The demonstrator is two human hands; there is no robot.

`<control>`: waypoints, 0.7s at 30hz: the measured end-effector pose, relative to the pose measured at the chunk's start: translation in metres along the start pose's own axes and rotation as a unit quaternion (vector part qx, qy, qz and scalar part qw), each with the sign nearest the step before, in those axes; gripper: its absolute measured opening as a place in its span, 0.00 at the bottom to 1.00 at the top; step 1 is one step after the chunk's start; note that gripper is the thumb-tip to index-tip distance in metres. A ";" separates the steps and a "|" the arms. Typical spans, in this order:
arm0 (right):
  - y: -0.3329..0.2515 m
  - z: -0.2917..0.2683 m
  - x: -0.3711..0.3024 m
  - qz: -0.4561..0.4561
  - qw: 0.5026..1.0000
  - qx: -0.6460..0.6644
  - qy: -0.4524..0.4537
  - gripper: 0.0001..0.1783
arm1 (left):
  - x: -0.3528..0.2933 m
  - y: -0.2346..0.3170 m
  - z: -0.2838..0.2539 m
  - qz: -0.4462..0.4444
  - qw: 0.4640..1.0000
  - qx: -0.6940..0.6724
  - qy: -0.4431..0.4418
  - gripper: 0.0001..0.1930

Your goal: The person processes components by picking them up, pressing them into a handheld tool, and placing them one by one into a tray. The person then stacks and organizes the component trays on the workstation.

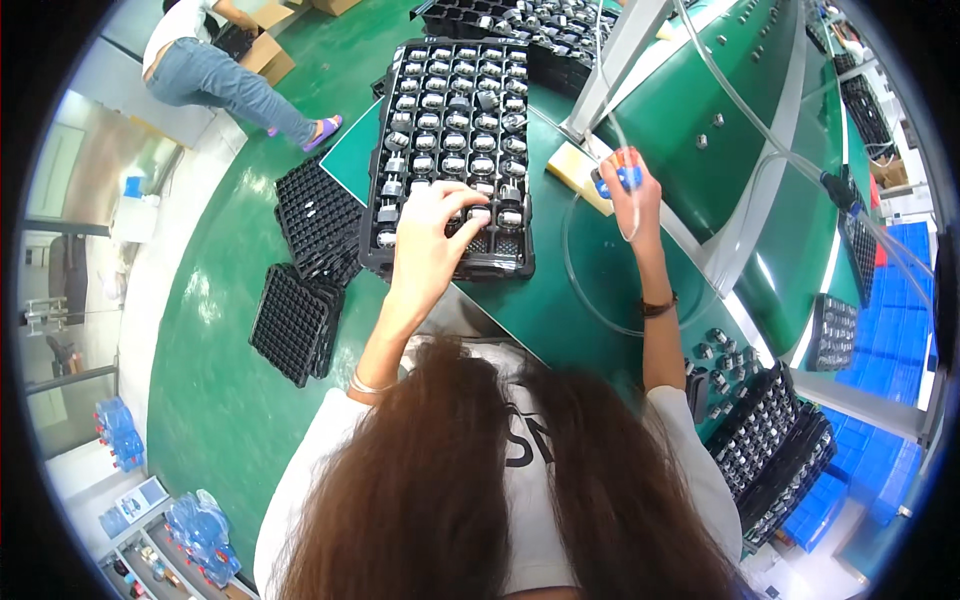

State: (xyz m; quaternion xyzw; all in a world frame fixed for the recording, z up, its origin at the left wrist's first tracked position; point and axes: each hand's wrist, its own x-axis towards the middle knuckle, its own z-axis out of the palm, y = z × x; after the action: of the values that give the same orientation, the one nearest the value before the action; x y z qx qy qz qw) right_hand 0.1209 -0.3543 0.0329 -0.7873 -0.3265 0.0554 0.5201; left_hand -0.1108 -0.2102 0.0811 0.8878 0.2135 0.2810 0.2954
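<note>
My left hand (430, 228) reaches over the lower part of a black compartment tray (450, 268). Its thumb and forefinger close around a small silver and black metal part (481, 214) in one of the cells. Rows of similar parts fill most of the tray. To the right, my right hand (636, 196) grips a small blue and orange tool (622, 180) above the green table; fingers hide much of it. A clear hose (570, 255) runs by that hand and curves in a loop over the tabletop.
Beside the right hand lies a yellow block (580, 176). A metal post (610, 80) rises behind it. Empty black trays (295, 322) are stacked on the floor at left. More filled trays (765, 440) stand at lower right. At upper left, another person (205, 75) bends toward a cardboard box (268, 60).
</note>
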 end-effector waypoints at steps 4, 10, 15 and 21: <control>0.017 0.010 0.005 -0.022 0.997 -0.077 -0.006 0.14 | -0.003 -0.004 0.002 0.007 0.998 0.020 -0.067 0.10; 0.023 0.011 0.003 -0.052 0.995 -0.086 -0.011 0.21 | 0.000 -0.002 0.025 0.053 0.996 0.000 -0.069 0.09; 0.036 -0.015 -0.009 -0.007 0.998 -0.027 -0.063 0.32 | 0.005 -0.001 0.034 0.084 0.993 0.020 -0.083 0.10; 0.036 -0.035 -0.024 0.040 0.996 -0.016 -0.072 0.31 | 0.007 -0.001 0.031 0.118 0.987 0.016 -0.108 0.08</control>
State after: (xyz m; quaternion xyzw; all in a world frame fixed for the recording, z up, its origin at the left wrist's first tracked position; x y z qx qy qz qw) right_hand 0.1338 -0.4040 0.0124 -0.8019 -0.3328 0.1275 0.4796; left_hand -0.0859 -0.2183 0.0623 0.9364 0.0781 0.2133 0.2674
